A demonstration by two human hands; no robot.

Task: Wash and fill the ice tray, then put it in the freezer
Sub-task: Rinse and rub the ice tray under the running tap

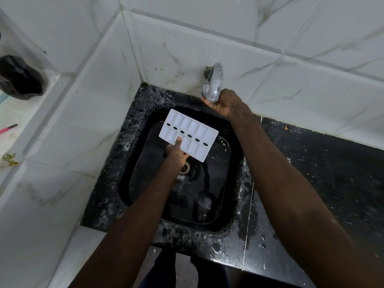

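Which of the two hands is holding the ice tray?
The left hand, thumb on the white ice tray over the sink. The right hand is at the tap instead.

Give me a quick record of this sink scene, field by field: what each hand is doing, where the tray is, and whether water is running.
left hand: holds the ice tray by its near edge, thumb on top
right hand: on the tap, grip closed round its end
ice tray: white, held above the sink, compartments facing up
tap: chrome, fixed to the tiled wall
water: no stream visible
sink: black, wet, drain partly hidden by the left hand
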